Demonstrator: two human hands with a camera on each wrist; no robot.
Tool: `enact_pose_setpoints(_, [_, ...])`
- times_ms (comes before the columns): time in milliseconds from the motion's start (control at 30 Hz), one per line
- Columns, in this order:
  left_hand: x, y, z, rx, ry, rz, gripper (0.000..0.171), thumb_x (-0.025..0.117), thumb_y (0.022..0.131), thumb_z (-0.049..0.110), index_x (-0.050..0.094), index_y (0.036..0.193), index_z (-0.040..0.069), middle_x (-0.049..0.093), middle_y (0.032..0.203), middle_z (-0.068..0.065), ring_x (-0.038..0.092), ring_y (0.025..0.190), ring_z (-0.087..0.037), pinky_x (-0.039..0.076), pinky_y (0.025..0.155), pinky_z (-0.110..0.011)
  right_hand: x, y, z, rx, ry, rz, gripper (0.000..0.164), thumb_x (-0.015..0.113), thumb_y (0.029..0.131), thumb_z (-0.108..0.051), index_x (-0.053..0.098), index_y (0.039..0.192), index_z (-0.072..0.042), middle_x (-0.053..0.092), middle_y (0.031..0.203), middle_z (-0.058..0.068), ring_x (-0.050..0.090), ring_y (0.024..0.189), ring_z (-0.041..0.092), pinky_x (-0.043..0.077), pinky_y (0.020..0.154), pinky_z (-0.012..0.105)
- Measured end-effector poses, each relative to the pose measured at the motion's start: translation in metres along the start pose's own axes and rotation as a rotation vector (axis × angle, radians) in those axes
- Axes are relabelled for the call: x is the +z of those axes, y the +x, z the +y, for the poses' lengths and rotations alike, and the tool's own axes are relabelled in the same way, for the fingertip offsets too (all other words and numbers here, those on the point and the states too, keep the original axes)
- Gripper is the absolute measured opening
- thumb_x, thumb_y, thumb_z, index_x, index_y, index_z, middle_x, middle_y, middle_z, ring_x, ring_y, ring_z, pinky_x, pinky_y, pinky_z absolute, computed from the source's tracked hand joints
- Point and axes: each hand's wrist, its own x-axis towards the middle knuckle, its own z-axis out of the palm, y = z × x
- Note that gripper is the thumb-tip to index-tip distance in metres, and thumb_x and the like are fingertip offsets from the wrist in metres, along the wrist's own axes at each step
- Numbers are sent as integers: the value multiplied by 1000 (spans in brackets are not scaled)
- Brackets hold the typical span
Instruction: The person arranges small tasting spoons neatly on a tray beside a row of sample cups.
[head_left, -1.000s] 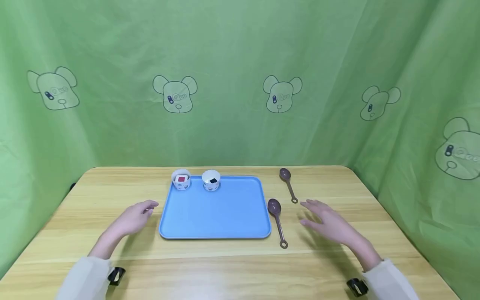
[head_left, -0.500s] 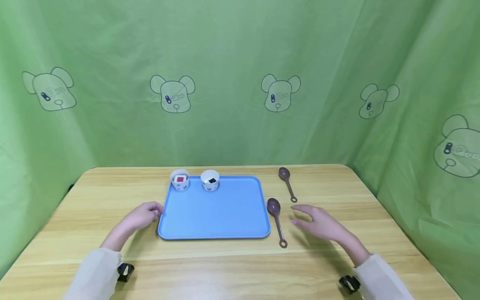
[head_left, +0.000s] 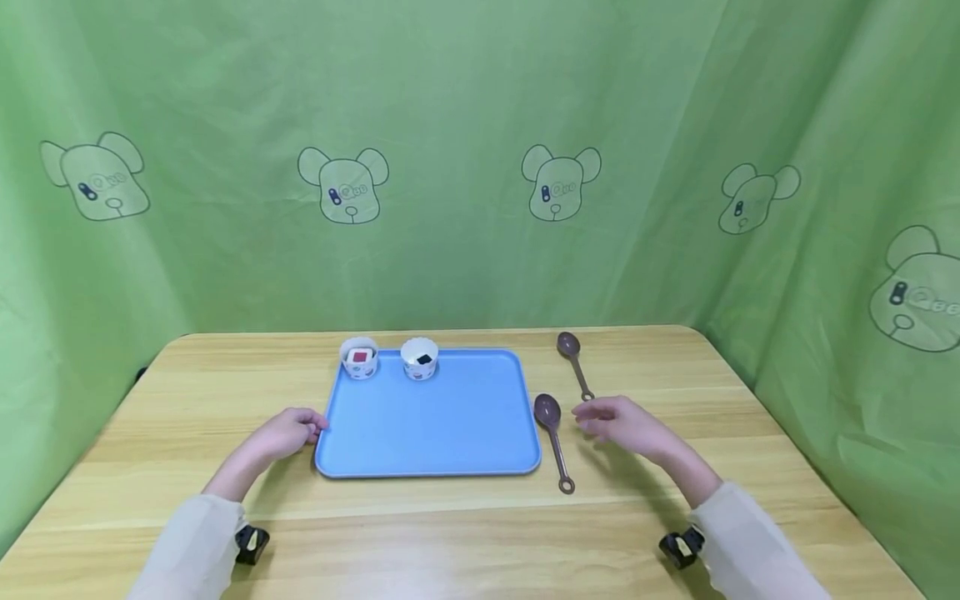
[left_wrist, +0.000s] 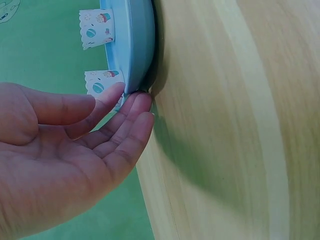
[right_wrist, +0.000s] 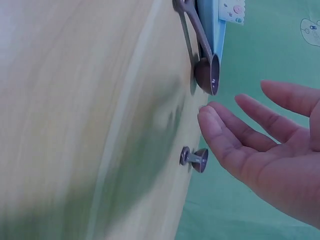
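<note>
My left hand (head_left: 287, 431) is at the left rim of a blue tray (head_left: 435, 425), fingertips right against its edge and fingers lightly bent. In the left wrist view the thumb stands apart from the tray (left_wrist: 141, 45). My right hand (head_left: 626, 425) hovers over the table with loosely bent fingers and nothing in them. Nearest to it are two brown spoons: the near spoon (head_left: 547, 412) beside the tray's right edge, and the far spoon (head_left: 569, 345) behind it, its handle ring at the fingers in the head view. The right wrist view shows the near spoon (right_wrist: 202, 77) beyond the fingertips.
Two white patterned paper cups stand at the tray's back left. The left cup (head_left: 359, 370) holds a white piece with a red square; the other cup (head_left: 418, 370) shows something black inside. A wooden table (head_left: 420, 533) carries everything, with a green curtain (head_left: 450, 267) behind.
My left hand has moved right to the tray's rim and stayed there. The right hand has shifted left towards the spoons, its fingers drawing closer together. Tray, cups and spoons stay in place.
</note>
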Motion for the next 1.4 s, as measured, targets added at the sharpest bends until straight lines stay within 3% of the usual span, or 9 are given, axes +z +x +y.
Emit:
enact_pose_setpoints(100, [0, 0, 0, 6, 11, 5, 27, 34, 86, -7, 53, 101, -17, 56, 91, -20, 53, 87, -29, 45, 77, -39, 3, 4, -1, 49, 103, -23, 37, 51, 89, -3, 46, 118, 18, 51, 115, 34, 56, 98, 40, 50, 80, 41])
enact_pose_setpoints(500, [0, 0, -1, 16, 45, 4, 27, 37, 85, -7, 54, 103, -17, 58, 90, -19, 53, 89, -29, 43, 80, -40, 15, 17, 6, 133, 285, -81, 30, 53, 80, 9, 51, 109, 20, 57, 99, 25, 60, 84, 30, 50, 79, 42])
enact_pose_setpoints(767, [-1, 0, -1, 11, 25, 0, 26, 36, 86, -7, 54, 103, -17, 58, 90, -19, 53, 89, -29, 44, 77, -38, 20, 22, 8, 153, 351, -96, 27, 47, 82, 10, 51, 105, 24, 61, 92, 23, 61, 79, 25, 52, 75, 38])
enact_pose_setpoints(1000, [-1, -1, -1, 13, 28, 8, 25, 39, 85, -7, 55, 103, -16, 58, 94, -20, 52, 94, -30, 42, 83, -43, 23, 25, 8, 163, 393, -104, 27, 40, 84, 8, 50, 103, 25, 62, 86, 18, 60, 74, 22, 53, 72, 36])
enact_pose_setpoints(1400, [-2, -1, -6, 15, -7, -7, 25, 42, 87, -6, 54, 107, -15, 57, 103, -24, 50, 102, -34, 38, 90, -48, 23, 25, 7, 161, 468, -103, 26, 40, 85, 10, 47, 104, 28, 61, 89, 21, 60, 75, 20, 52, 77, 34])
